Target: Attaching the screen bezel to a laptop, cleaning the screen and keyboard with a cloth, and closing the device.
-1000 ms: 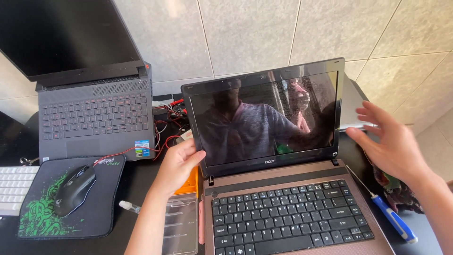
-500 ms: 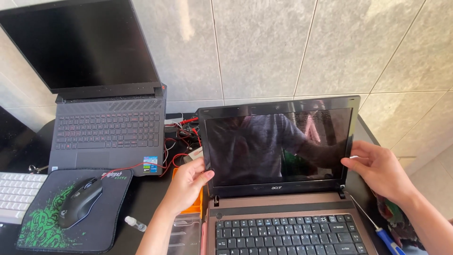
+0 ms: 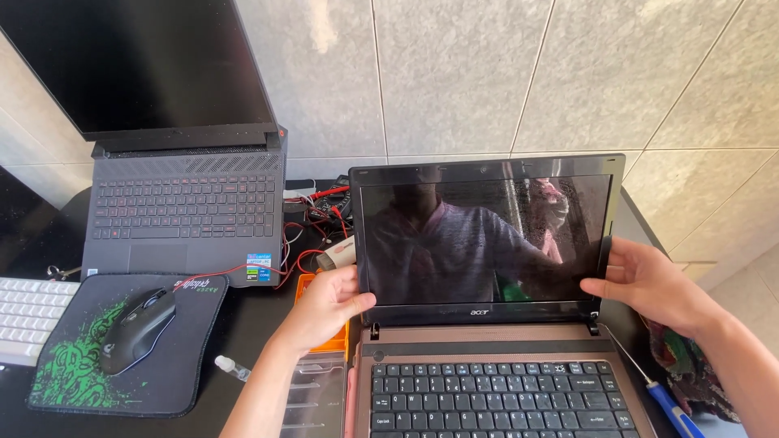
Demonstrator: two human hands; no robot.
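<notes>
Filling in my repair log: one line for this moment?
left hand: grips screen bezel left | right hand: grips right edge | brown laptop: open

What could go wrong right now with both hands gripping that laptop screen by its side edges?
The left hand and right hand pinch the lid at its bezel, thumbs on the dark panel side; pressure there might mark or crack the panel. The blue-handled screwdriver lies beside the base near the right forearm and could get knocked off the table. Loose red wires sit behind the lid's left corner and might snag if it tilts back.
</notes>
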